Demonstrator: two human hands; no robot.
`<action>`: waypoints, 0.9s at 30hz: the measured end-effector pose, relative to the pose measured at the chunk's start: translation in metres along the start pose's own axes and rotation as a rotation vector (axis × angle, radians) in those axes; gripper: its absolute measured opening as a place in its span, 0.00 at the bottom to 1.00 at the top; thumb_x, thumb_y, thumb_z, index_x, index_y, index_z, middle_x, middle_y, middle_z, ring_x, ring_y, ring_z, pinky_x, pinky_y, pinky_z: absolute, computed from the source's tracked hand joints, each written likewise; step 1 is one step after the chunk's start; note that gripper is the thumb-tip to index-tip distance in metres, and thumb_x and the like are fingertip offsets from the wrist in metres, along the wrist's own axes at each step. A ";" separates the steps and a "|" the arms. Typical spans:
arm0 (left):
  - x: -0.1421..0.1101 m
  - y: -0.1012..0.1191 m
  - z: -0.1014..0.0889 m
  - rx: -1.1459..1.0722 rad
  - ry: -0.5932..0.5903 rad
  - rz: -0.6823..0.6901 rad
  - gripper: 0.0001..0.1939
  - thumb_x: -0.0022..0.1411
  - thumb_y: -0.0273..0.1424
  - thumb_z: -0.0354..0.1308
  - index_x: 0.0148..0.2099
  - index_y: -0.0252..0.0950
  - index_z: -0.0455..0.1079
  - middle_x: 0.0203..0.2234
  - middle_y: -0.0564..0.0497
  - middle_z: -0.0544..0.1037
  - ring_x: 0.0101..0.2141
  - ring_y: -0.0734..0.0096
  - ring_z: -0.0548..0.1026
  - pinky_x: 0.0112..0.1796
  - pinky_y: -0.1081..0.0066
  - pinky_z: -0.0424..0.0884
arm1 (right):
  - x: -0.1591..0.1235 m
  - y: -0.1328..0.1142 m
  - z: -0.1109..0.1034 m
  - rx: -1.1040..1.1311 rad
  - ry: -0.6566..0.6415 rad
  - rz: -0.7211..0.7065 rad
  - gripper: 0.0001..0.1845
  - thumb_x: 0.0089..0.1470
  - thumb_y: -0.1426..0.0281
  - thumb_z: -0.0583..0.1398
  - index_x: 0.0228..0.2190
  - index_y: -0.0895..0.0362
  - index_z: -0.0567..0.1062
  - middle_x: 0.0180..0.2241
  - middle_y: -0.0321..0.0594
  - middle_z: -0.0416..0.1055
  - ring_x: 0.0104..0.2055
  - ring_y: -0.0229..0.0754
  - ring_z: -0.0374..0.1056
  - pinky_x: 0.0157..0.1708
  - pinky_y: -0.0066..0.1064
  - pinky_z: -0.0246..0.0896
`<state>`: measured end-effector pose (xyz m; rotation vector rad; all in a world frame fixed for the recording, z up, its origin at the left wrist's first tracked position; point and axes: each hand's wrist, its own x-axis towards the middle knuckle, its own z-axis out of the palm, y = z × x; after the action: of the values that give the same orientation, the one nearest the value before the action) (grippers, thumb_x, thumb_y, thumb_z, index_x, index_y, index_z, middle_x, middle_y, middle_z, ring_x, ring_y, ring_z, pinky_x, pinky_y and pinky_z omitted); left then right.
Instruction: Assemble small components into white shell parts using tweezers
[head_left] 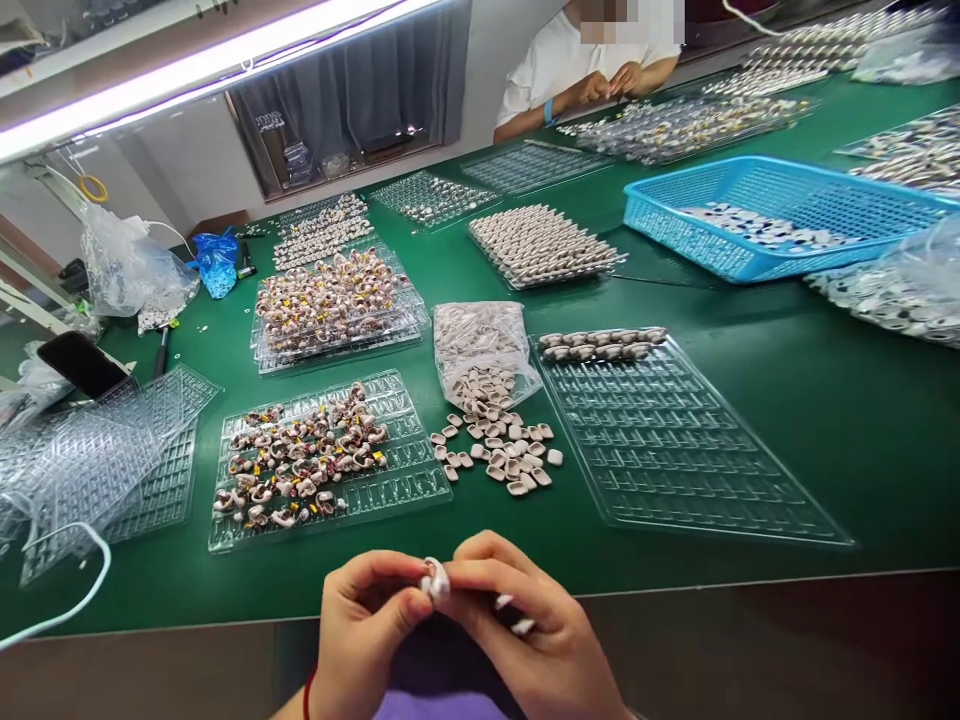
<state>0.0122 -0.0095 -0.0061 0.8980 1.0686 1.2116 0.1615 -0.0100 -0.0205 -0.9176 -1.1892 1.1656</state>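
Observation:
Both my hands meet at the near edge of the green table (787,420). My left hand (360,630) and my right hand (525,630) pinch one small pale plastic part (436,580) between their fingertips. Just beyond them lies a loose pile of small beige shells (499,450) spilling from a clear bag (480,345). A clear tray of wired parts (315,455) sits to the left of the pile. A clear slotted tray (675,450) lies to the right, with two rows of shells (600,343) along its far edge.
A stack of filled trays (334,305) and a tray of beige shells (540,245) stand farther back. A blue basket (772,215) is at the right. Empty clear trays (97,460) pile at the left. Another person (592,70) works at the far side.

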 end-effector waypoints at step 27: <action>-0.006 -0.017 -0.006 0.124 -0.040 0.154 0.09 0.57 0.30 0.65 0.41 0.43 0.82 0.43 0.44 0.83 0.46 0.54 0.79 0.47 0.62 0.75 | -0.001 -0.003 -0.001 -0.292 -0.079 -0.332 0.18 0.59 0.79 0.58 0.49 0.53 0.73 0.35 0.40 0.75 0.37 0.40 0.73 0.39 0.26 0.72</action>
<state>0.0107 -0.0177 -0.0227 1.1131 1.0671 1.2583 0.1629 -0.0115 -0.0181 -0.8530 -1.5381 0.7798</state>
